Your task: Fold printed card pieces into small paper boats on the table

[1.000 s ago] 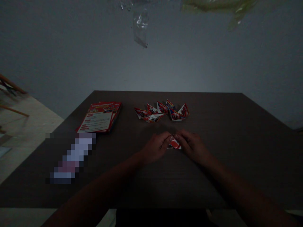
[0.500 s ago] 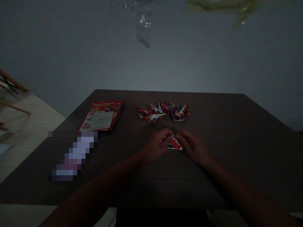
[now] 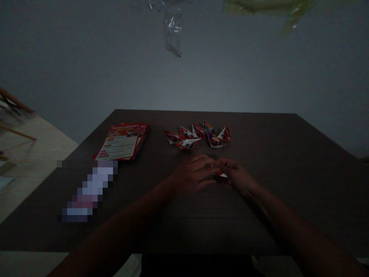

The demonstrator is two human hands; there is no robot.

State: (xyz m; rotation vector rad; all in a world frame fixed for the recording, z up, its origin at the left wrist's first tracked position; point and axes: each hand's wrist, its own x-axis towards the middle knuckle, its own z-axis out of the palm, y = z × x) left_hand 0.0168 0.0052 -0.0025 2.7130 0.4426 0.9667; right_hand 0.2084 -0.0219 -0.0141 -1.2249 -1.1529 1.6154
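Between my hands is a small piece of folded paper [image 3: 221, 174], red and white, mostly covered by fingers. My right hand [image 3: 235, 174] is closed on it, thumb and fingers pinching its edge. Over the paper's left side reaches my left hand [image 3: 194, 174], its fingers stretched out and slightly apart, the tips at the paper. Just beyond the hands stand several folded paper boats [image 3: 187, 143] in red, white and blue print, grouped close together on the dark table [image 3: 271, 154].
A stack of red printed leaflets [image 3: 123, 142] lies at the table's left side. In front of it is a pixelated, blurred-out oblong item [image 3: 93, 188]. Against the wall behind hangs a clear plastic bag [image 3: 173, 30]. Wooden legs [image 3: 17, 100] show at far left.
My left hand has gone from pinching the paper to stretched fingers across it. My right hand keeps its pinch, and the paper is turned and more hidden. The boats have not moved.
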